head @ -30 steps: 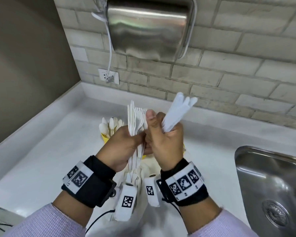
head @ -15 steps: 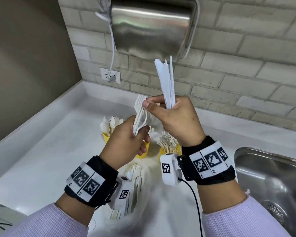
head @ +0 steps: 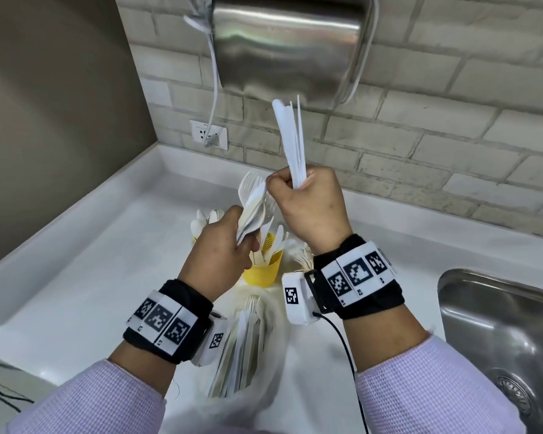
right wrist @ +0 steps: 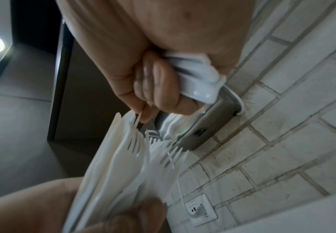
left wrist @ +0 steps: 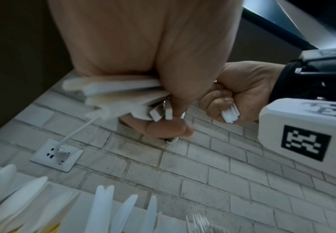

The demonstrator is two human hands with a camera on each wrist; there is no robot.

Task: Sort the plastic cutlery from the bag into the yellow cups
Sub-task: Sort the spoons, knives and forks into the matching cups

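Note:
My right hand (head: 308, 203) grips a bundle of white plastic knives (head: 290, 142) upright, blades up; its thumb and forefinger touch the tips of the cutlery in the other hand. My left hand (head: 223, 245) grips a bunch of white forks and other cutlery (head: 253, 208), tines up. Under the hands stand yellow cups: the middle cup (head: 264, 267) holds knives, a cup with spoons (head: 206, 219) shows at the left, a cup with forks (head: 304, 256) is mostly hidden by my right wrist. The clear bag (head: 245, 355) with more cutlery lies on the counter between my forearms.
The white counter (head: 85, 277) runs to a brick wall with a socket (head: 209, 134) and a cable. A steel hand dryer (head: 289, 42) hangs above the hands. A steel sink (head: 502, 333) is at the right.
My right hand has turned the knife bundle upright and lifted it away from the left hand's bunch. The left hand has tilted its forks to the right.

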